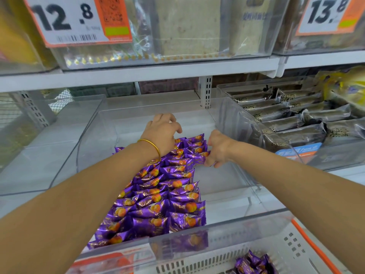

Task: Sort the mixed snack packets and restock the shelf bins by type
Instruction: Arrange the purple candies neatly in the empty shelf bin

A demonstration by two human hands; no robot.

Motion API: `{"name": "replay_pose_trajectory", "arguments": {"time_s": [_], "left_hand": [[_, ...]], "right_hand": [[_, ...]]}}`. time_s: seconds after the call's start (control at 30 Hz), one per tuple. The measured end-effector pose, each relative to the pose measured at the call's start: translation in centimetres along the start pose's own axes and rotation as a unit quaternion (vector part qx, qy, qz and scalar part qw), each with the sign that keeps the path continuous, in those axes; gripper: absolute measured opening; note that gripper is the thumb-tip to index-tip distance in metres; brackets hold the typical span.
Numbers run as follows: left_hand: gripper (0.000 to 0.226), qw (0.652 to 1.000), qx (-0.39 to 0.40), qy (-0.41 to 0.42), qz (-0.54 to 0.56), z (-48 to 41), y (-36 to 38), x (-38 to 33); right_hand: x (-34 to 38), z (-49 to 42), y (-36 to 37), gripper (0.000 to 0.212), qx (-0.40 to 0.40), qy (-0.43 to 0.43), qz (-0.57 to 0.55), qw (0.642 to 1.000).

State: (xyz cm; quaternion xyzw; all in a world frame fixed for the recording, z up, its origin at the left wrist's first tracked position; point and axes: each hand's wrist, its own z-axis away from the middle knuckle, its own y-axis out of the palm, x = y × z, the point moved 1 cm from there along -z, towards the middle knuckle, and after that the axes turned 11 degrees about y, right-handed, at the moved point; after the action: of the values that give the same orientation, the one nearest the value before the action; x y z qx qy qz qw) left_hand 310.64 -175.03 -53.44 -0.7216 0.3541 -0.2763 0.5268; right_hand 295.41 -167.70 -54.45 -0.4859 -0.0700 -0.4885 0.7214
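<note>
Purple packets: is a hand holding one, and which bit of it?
Yes. The right hand pinches one purple packet by its right end, in the back rows. The left hand grips nothing visible.

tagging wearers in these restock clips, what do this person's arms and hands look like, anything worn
Both forearms are bare to the frame edge: no sleeves in view and no gloves. The left hand has a thin, plain gold-coloured bangle round its wrist. The right hand shows no watch or band at the wrist. No rings can be made out.
</note>
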Motion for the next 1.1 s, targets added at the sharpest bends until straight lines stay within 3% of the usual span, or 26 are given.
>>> {"name": "replay_pose_trajectory", "arguments": {"time_s": [0.33, 0.57, 0.7, 0.8, 0.87, 0.93, 1.0, 1.1], "left_hand": [[0.05, 0.997, 0.069, -0.017, 0.03, -0.6, 0.3, 0.7], [0.047, 0.994, 0.087, -0.037, 0.06, -0.5, -0.3, 0.4], [0.038, 0.991, 0.006, -0.004, 0.131, 1.0, -3.0, -2.0], [0.032, 0.959, -0.129, 0.028, 0.249, 5.5, -7.5, -6.3], [0.028, 0.913, -0.186, 0.032, 0.362, 10.7, -9.8, -9.5], [0.027, 0.876, -0.183, 0.02, 0.445, 15.9, -9.6, -12.1], [0.024, 0.872, -0.114, -0.017, 0.476, 20.2, -6.8, -14.1], [0.023, 0.894, 0.064, -0.074, 0.438, 24.3, 0.1, -15.3]], "right_hand": [[0.3, -1.5, 0.6, 0.053, -0.036, -0.015, 0.012, 0.999], [0.7, -0.5, -0.3, 0.069, -0.056, -0.001, 0.002, 0.998], [1.0, 4.1, -1.7, 0.047, -0.133, -0.11, 0.056, 0.983], [-0.7, 11.4, -2.3, 0.025, -0.159, -0.236, -0.022, 0.958], [-3.2, 17.8, -1.6, 0.025, -0.105, -0.29, -0.113, 0.945], [-6.3, 21.6, 0.2, 0.023, -0.019, -0.293, -0.188, 0.937], [-10.0, 21.3, 3.4, 0.018, 0.065, -0.227, -0.171, 0.957], [-16.1, 14.8, 10.3, 0.014, 0.133, -0.072, -0.028, 0.988]]}}
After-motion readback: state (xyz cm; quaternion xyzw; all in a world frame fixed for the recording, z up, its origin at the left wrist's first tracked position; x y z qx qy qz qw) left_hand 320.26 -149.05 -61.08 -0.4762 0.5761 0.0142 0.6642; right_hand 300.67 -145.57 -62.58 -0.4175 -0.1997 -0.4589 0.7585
